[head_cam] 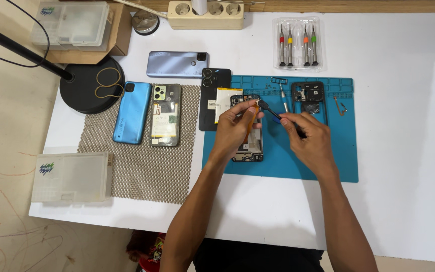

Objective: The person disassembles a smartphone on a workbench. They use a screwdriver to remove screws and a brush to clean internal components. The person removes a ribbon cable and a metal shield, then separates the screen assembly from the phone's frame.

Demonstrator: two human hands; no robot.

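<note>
On the blue work mat [328, 166], the opened phone [247, 146] lies back-off under the left hand [235, 128], which pinches a small part, while the right hand [305, 136] grips a dark tool [269, 110]; its removed back cover [308, 98] sits farther right, reassembly undone.

Phones: I counted six. A grey-blue one [176, 64] lay at the top, a bright blue one [132, 113] and an opened one [165, 115] on the mesh, a black one [212, 98], a stripped frame [308, 96] on the mat, and the opened phone [247, 132] under my hands.
Hands: two, my left hand [232, 128] and my right hand [308, 138].
Screwdrivers in clear case: four [297, 43].
Loose screwdriver on mat: one [283, 98].
Plastic parts boxes: two, one top left [71, 24], one lower left [71, 177].
Mats: two, I had a blue work mat [338, 166] and a mesh mat [142, 171].
Power strips: one [205, 15].
Lamp bases: one [84, 90].
Loose batteries: one [226, 100].
</note>
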